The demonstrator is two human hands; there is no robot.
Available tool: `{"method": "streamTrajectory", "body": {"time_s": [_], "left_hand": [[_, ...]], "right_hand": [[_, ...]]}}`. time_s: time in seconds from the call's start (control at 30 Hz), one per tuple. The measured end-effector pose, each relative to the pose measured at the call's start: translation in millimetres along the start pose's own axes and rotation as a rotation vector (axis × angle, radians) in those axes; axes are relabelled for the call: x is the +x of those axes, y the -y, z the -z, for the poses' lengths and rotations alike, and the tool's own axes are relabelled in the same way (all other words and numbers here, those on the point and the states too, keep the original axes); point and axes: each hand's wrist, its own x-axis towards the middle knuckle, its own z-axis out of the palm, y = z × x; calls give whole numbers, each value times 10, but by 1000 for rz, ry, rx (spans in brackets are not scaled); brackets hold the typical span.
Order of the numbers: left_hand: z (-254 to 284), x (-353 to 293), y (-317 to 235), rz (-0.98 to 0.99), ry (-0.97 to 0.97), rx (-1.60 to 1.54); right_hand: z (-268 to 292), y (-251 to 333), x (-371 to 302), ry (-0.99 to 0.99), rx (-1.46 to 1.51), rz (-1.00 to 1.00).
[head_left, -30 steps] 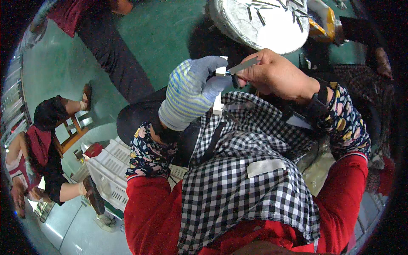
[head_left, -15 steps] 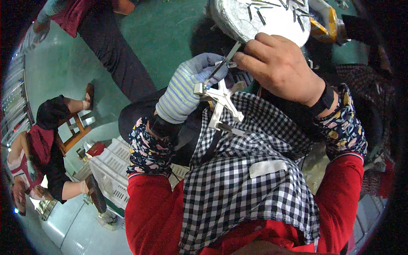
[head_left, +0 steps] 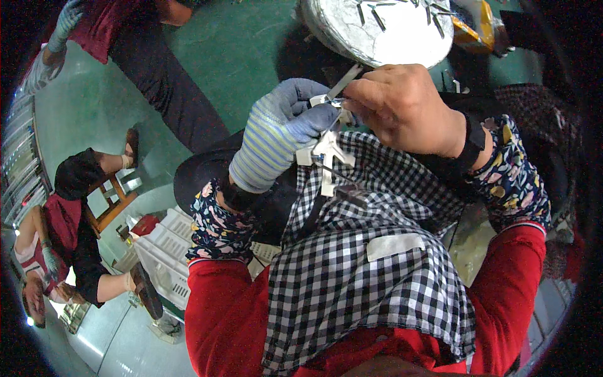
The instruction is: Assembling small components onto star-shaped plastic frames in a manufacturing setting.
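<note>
My left hand (head_left: 269,135), in a blue-grey and yellow striped glove, is closed on a white branched plastic frame (head_left: 326,149) in front of my chest. A dark strip (head_left: 352,193) sticks out by the frame's lower arms. At the top end, a flat grey strip (head_left: 345,80) slants up between my two hands. My bare right hand (head_left: 408,110) is closed, with its fingertips pressed to that top end beside the strip. Whatever lies inside those fingers is hidden.
Ahead stands a round stool (head_left: 402,38) wrapped in white plastic, with several dark strips on it. A yellow package (head_left: 472,28) lies right of it. White crates (head_left: 164,257) stand on the left. Two people are at the left, one with a leg (head_left: 166,81) near my hands.
The frame has turned in my left hand, its arms now pointing differently. My right hand has shifted slightly down and left, staying at the frame's top end.
</note>
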Motion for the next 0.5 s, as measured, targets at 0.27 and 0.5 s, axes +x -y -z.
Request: {"method": "streamTrajectory", "body": {"time_s": [0.27, 0.5], "left_hand": [[98, 52, 177, -592, -160, 860], [64, 116, 127, -476, -203, 590]], "right_hand": [[-169, -16, -32, 19, 787, -545], [8, -42, 125, 255, 976, -891]]}}
